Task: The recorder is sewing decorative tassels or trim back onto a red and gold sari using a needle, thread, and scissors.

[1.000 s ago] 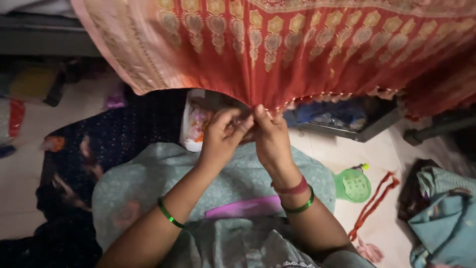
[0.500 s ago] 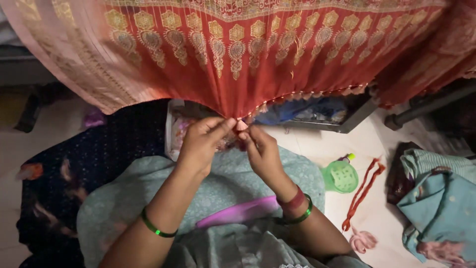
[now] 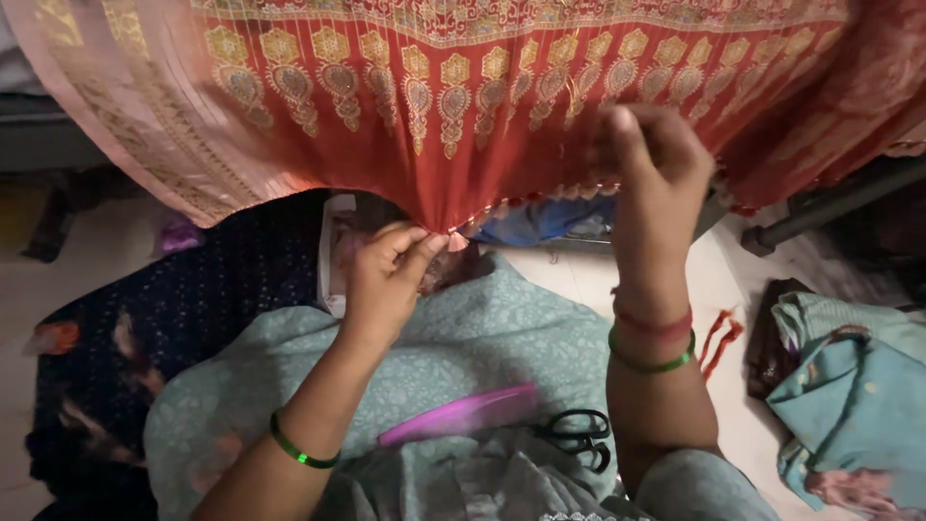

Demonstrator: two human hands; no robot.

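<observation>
Your left hand (image 3: pixel 386 285) pinches the tasselled lower edge of the red and gold sari (image 3: pixel 463 106) hanging across the far side, while your right hand (image 3: pixel 651 159) grips that edge further right, fingers closed.

Landmark = pale green printed cloth (image 3: pixel 502 338), spread at centre-bottom. On its near edge: pink strip-shaped obj. (image 3: pixel 458 415), w/ black scissors (image 3: pixel 576 431) just right of that; dark navy patterned fabric (image 3: pixel 193 318) lies to its left. To its right, well apart, a teal cloth heap (image 3: pixel 849 405) w/ red threads (image 3: pixel 719 338) between; beyond its far edge, a blue bundle (image 3: pixel 550 220).
</observation>
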